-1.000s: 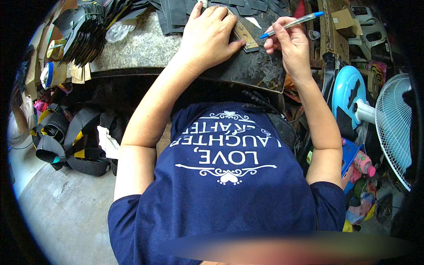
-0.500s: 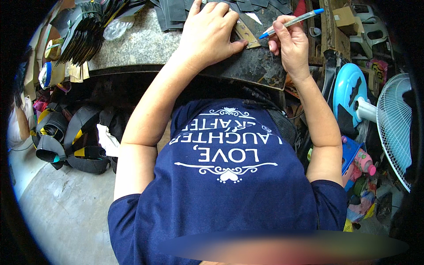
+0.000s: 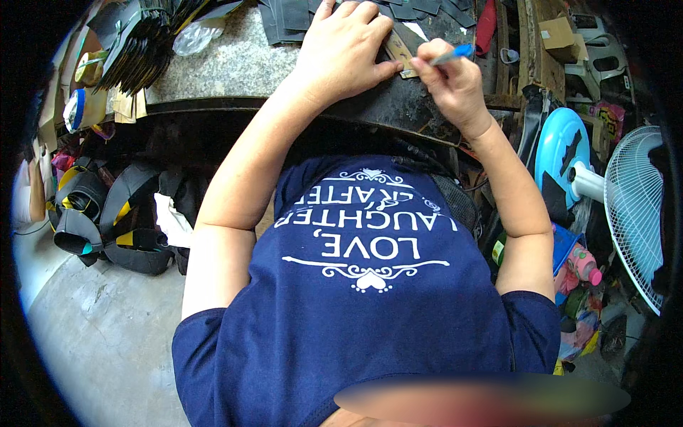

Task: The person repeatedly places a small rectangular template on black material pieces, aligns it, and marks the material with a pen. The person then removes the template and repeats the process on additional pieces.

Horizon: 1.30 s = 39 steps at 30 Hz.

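Note:
My left hand [image 3: 345, 53] lies palm down on the work table, fingers stretched forward and thumb out to the right. Beside the thumb shows the end of a narrow tan strip [image 3: 400, 54], partly covered by that hand. My right hand [image 3: 454, 84] is closed round a pen [image 3: 453, 55] with a blue end, just right of the strip. The pen is smeared by motion, and its writing tip is hard to make out. Flat black pieces [image 3: 288, 21] lie beyond my left hand, some overlapping.
A bundle of dark pieces [image 3: 135, 60] and a clear plastic bag [image 3: 198, 38] sit on the table's left. Beyond the right side stand a cardboard box [image 3: 558, 39] and a fan [image 3: 633, 213] with a blue base [image 3: 558, 153]. Black-and-yellow curved items [image 3: 131, 220] lie at lower left.
My right hand has moved slightly left and turned, bringing the pen closer to the strip's end. The left hand stays in nearly the same place.

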Each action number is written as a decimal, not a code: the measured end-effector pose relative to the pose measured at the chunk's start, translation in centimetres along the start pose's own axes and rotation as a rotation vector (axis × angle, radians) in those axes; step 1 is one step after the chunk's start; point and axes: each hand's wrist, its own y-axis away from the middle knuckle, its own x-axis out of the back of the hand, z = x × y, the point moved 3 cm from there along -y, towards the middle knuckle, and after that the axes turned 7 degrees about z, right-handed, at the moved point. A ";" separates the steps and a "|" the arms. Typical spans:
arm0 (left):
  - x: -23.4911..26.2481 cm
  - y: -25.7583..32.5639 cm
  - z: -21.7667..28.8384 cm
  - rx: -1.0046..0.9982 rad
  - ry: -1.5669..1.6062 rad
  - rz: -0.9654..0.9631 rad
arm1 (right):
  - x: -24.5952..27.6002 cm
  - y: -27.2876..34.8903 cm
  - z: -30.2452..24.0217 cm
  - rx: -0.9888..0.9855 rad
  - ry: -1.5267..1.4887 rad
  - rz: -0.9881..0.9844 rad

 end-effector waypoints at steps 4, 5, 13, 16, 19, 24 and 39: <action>0.0 0.1 -0.1 -0.001 0.004 -0.023 | 0.1 0.6 1.2 -0.502 -0.347 0.071; 0.0 0.1 -0.1 -0.001 -0.002 -0.016 | 0.0 0.5 1.0 -0.422 -0.245 0.052; -0.1 -0.1 0.0 0.001 0.002 -0.002 | 0.6 0.4 1.2 -0.581 -0.480 0.167; 0.0 0.0 0.0 0.012 -0.009 0.021 | -0.1 0.1 -0.9 0.154 0.227 -0.182; -0.1 0.0 -0.1 0.004 -0.005 -0.018 | 0.3 0.1 0.4 -0.392 -0.324 0.053; -0.2 0.1 -0.1 -0.001 -0.024 -0.009 | -0.7 0.3 -0.7 -0.018 -0.073 -0.156; -0.2 -0.1 -0.1 0.006 -0.029 -0.042 | 0.7 0.9 0.8 -0.460 -0.350 0.023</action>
